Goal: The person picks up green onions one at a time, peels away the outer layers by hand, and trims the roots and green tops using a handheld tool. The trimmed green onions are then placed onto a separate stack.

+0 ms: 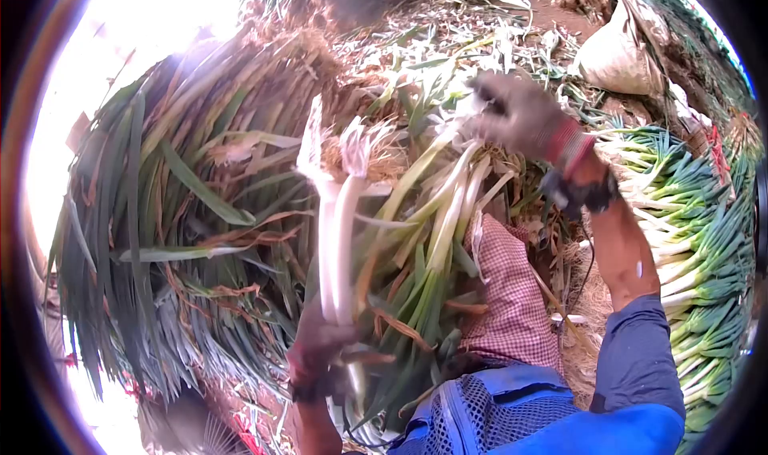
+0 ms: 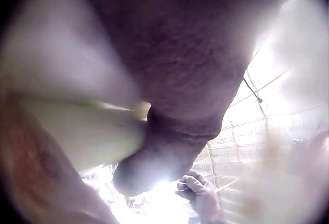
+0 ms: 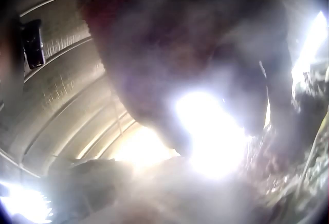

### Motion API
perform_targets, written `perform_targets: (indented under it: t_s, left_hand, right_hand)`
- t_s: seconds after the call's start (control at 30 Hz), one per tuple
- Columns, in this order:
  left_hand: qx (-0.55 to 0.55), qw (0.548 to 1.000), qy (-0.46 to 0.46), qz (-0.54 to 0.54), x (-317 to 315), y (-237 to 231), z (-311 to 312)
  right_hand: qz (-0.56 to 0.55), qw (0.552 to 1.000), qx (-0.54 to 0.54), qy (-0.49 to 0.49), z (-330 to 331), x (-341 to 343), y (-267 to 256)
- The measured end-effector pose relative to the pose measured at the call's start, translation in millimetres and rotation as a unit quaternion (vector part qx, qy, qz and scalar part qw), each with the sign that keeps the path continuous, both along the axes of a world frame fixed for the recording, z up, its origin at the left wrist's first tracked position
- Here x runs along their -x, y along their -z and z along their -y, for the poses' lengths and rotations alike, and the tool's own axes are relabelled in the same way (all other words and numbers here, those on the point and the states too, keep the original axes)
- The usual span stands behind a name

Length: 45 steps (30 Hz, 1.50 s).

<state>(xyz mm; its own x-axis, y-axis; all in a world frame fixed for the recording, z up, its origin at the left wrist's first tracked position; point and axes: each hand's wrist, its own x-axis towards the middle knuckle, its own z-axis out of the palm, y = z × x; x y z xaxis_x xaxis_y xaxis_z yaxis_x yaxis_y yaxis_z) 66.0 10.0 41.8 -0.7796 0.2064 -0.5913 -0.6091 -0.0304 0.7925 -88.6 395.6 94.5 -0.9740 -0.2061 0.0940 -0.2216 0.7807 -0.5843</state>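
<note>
In the head view my gloved left hand (image 1: 324, 347) is low in the middle, gripping two long white leeks (image 1: 340, 247) around their stalks. They stand upright, roots (image 1: 372, 155) at the top, with loose papery skin (image 1: 310, 139) on one. The left wrist view shows a pale stalk (image 2: 87, 131) close up beside the dark glove. My gloved right hand (image 1: 520, 117), blurred, is raised to the upper right, away from these leeks. A gap shows between its thumb and fingers. Below it, cut leafy stalks (image 1: 452, 207) lie in a loose bunch beside my leg.
A tall heap of untrimmed leeks (image 1: 200, 183), leaves hanging down, fills the left. On the right lies a long row of trimmed leeks (image 1: 680, 255). Peeled leaf scraps (image 1: 472, 43) cover the ground ahead. A pale sack (image 1: 620, 59) sits at the upper right.
</note>
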Motion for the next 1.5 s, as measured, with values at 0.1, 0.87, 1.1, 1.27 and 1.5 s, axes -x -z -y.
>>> perform_targets:
  t_s: [0.1, 0.87, 1.1, 1.27, 1.5]
  left_hand:
    - [-0.001, 0.999, 0.028, 0.021, 5, -4, -3]
    - [0.492, 0.826, 0.176, -0.211, -12, 77, -20]
    - [0.555, 0.783, 0.205, -0.193, -21, 91, -34]
    - [0.545, 0.797, 0.176, -0.191, -32, 89, -22]
    - [0.556, 0.797, 0.172, -0.165, -26, 90, -25]
  right_hand:
    - [0.114, 0.986, 0.043, -0.113, 52, -24, 22]
    - [0.136, 0.99, 0.015, 0.027, 7, 30, 46]
    - [-0.053, 0.973, -0.224, 0.013, 73, 39, 134]
    - [0.086, 0.965, -0.037, 0.243, -43, 50, 96]
    - [-0.02, 0.993, -0.113, -0.022, 59, -13, 152]
